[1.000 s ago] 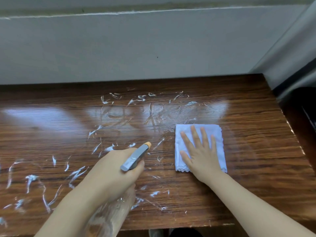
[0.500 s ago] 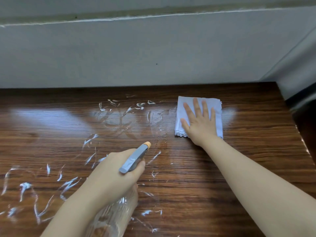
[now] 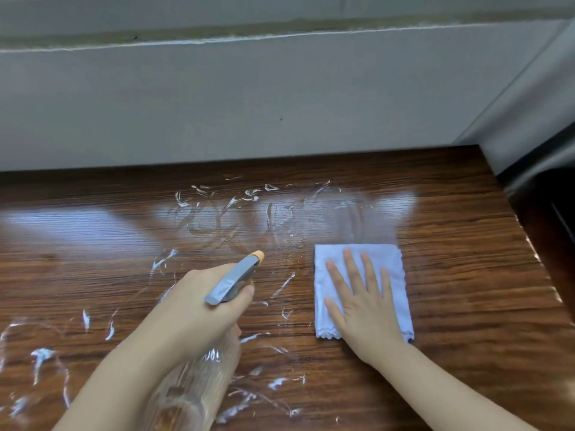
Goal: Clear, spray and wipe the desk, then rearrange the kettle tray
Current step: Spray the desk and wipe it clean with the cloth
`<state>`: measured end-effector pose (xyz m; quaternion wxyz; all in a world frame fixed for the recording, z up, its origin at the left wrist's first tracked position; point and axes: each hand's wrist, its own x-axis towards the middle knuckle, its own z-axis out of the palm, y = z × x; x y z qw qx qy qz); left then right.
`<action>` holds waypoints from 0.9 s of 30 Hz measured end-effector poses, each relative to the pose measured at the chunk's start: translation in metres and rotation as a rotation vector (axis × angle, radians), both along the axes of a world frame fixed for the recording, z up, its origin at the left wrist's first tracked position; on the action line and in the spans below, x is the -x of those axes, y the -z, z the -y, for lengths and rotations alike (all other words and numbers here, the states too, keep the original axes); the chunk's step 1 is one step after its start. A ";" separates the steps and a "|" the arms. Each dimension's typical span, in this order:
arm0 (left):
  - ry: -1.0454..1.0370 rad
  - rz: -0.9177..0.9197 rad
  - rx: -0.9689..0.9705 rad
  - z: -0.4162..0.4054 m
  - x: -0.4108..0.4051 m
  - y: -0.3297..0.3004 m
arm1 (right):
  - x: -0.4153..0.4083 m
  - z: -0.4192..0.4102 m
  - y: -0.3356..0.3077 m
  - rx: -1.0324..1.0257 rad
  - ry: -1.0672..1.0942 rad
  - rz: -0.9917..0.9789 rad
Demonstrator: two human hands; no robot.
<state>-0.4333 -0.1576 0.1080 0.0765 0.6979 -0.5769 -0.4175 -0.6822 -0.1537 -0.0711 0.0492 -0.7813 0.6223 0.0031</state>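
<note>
The dark wooden desk (image 3: 466,275) fills the lower half of the view, streaked with white foam and wet smears on its left and middle. My left hand (image 3: 186,315) grips a clear spray bottle (image 3: 193,390) with a grey trigger head and orange nozzle (image 3: 236,276) pointing up and to the right. My right hand (image 3: 362,306) lies flat with fingers spread on a folded white cloth (image 3: 395,269), pressing it onto the desk right of centre. No kettle tray is in view.
A pale grey wall (image 3: 280,104) runs along the desk's back edge. The desk's right edge (image 3: 535,253) drops off to a dark gap, with a grey wall or panel (image 3: 529,104) at the far right corner.
My right hand has pulled the cloth back from the desk's far edge toward me, wiping away foam there. The left hand with the bottle has stayed about where it was.
</note>
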 end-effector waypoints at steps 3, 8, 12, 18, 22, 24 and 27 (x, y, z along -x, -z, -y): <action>0.019 0.014 -0.018 0.001 -0.006 0.001 | -0.013 0.018 0.001 0.004 -0.070 0.014; 0.035 -0.007 -0.027 0.006 -0.016 0.005 | -0.037 0.087 0.002 -0.035 -0.085 0.047; 0.013 -0.007 -0.048 0.013 -0.020 0.010 | -0.043 0.143 -0.002 -0.050 -0.055 0.052; -0.004 -0.007 -0.050 0.024 -0.019 0.012 | -0.023 0.199 -0.006 -0.035 0.017 0.059; -0.016 -0.004 -0.021 0.028 -0.013 0.011 | 0.003 0.201 -0.009 -0.044 0.110 0.043; -0.042 0.010 0.003 0.028 -0.009 0.010 | 0.014 0.189 -0.011 -0.055 0.132 0.027; -0.047 0.015 0.020 0.024 -0.003 0.011 | 0.030 0.159 -0.011 -0.077 0.158 0.011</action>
